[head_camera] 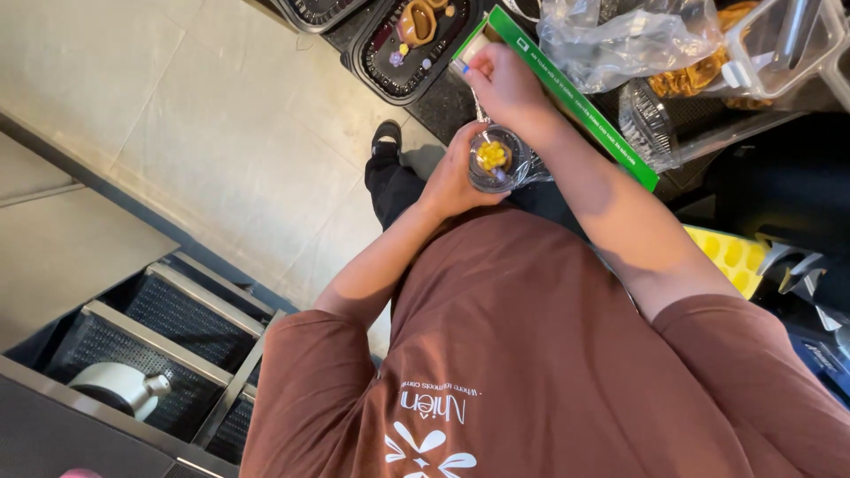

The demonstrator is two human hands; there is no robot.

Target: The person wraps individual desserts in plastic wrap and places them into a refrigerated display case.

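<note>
My left hand [453, 177] wraps around a small clear plastic cup [498, 159] with a yellow filling at its bottom. My right hand [503, 81] is just above the cup, fingers pinched on the thin handle of a metal spoon [481, 113] that reaches down into the cup. Both hands are held in front of my brown shirt, beside the counter edge.
A black tray [409, 44] with decorated pastries lies on the counter ahead. A green box edge [575, 97], clear plastic bags [620, 40] and containers of golden snacks [699, 75] are at the right. A yellow mould [730, 257] is lower right. A metal rack [168, 336] stands at lower left.
</note>
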